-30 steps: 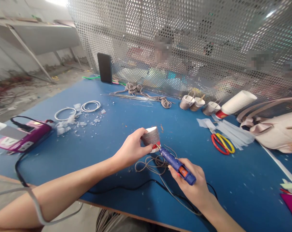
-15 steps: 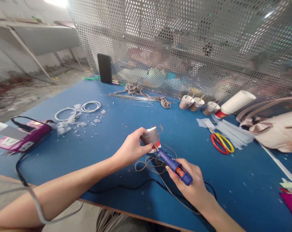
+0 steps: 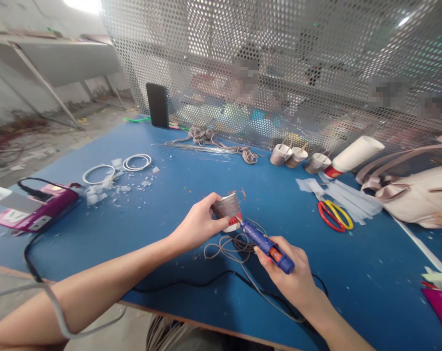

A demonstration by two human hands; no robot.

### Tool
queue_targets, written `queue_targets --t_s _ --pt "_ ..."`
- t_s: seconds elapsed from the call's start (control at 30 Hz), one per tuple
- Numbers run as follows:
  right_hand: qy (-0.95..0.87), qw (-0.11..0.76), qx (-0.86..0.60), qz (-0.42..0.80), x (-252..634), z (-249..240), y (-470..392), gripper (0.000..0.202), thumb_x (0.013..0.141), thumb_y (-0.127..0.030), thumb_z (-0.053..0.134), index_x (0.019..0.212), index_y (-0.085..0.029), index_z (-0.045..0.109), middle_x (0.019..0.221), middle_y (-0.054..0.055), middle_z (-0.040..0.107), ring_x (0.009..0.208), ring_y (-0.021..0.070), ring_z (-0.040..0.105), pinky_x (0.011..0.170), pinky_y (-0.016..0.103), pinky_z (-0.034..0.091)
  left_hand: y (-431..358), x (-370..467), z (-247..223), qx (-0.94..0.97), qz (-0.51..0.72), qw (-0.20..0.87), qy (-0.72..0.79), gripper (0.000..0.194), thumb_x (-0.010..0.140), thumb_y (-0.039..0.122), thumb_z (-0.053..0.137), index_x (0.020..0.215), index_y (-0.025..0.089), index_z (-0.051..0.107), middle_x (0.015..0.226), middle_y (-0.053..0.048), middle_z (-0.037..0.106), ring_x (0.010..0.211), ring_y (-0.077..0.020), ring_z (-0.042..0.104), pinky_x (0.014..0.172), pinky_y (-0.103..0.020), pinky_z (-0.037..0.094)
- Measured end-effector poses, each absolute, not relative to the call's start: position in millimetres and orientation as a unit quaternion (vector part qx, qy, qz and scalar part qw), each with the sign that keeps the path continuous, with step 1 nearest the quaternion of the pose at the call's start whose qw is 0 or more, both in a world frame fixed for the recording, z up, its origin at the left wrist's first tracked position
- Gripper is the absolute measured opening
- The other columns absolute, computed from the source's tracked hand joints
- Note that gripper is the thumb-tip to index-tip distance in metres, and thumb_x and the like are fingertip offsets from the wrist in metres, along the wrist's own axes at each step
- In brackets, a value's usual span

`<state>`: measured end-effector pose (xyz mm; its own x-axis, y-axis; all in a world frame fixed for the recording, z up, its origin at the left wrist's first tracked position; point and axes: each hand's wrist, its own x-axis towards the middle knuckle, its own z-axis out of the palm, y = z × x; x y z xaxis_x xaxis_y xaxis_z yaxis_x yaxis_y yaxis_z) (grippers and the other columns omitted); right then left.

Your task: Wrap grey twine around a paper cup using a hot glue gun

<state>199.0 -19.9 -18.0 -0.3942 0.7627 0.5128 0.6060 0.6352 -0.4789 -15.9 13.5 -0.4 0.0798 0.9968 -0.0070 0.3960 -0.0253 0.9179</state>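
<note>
My left hand [image 3: 202, 222] is closed round a paper cup [image 3: 226, 206], tilted above the table. Grey cord covers most of the cup's side; a red and white band stays bare at its lower end. In my right hand [image 3: 288, 261] is a blue hot glue gun [image 3: 262, 241], its metal nozzle at the cup where the cord meets the red band. Whether the tip touches the cup I cannot tell. Loose grey cord [image 3: 228, 248] lies in loops on the table below the cup.
Red and yellow scissors [image 3: 334, 216] and translucent strips [image 3: 355, 200] lie at right. Behind stand cord-wrapped cups [image 3: 281, 154] and stacked paper cups [image 3: 355, 155]. A purple power strip [image 3: 48, 209] sits at left, a phone [image 3: 157, 105] at the back. A black cable [image 3: 191, 282] crosses in front.
The glue gun's nozzle has shifted slightly right along the cup, and my right hand has moved a little right and up with it. The left hand keeps its hold on the cup.
</note>
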Motion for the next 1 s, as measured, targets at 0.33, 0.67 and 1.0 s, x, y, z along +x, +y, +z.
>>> queue_targets --t_s 0.33,0.67,1.0 --pt "-0.826 0.361 -0.420 0.103 198.6 -16.7 -21.2 0.010 0.086 -0.028 0.055 0.081 -0.020 0.052 0.056 -0.002 0.060 0.043 0.0103 0.055 0.046 0.021 0.042 13.0 -15.7 1.9 0.625 0.364 0.385 0.574 0.012 0.067 0.019 0.056 0.075 0.018 0.047 0.057 0.009 0.034 0.052 -0.0072 0.030 0.050 -0.020 0.025" --pt "-0.822 0.361 -0.426 0.111 197.7 -18.1 -21.7 0.011 0.086 -0.029 0.056 0.081 -0.020 0.052 0.056 -0.003 0.059 0.043 0.0096 0.054 0.045 0.020 0.041 12.4 -16.0 1.7 0.634 0.371 0.367 0.571 0.013 0.067 0.021 0.058 0.074 0.018 0.047 0.058 0.008 0.034 0.053 -0.0073 0.030 0.051 -0.020 0.026" --pt "-0.822 0.361 -0.424 0.117 196.9 -15.3 -23.4 0.012 0.086 -0.030 0.055 0.080 -0.019 0.052 0.054 -0.003 0.058 0.040 0.0089 0.051 0.045 0.020 0.040 12.4 -16.2 0.4 0.657 0.366 0.339 0.565 0.014 0.069 0.022 0.058 0.074 0.018 0.046 0.062 0.007 0.036 0.056 -0.0084 0.032 0.054 -0.021 0.028"
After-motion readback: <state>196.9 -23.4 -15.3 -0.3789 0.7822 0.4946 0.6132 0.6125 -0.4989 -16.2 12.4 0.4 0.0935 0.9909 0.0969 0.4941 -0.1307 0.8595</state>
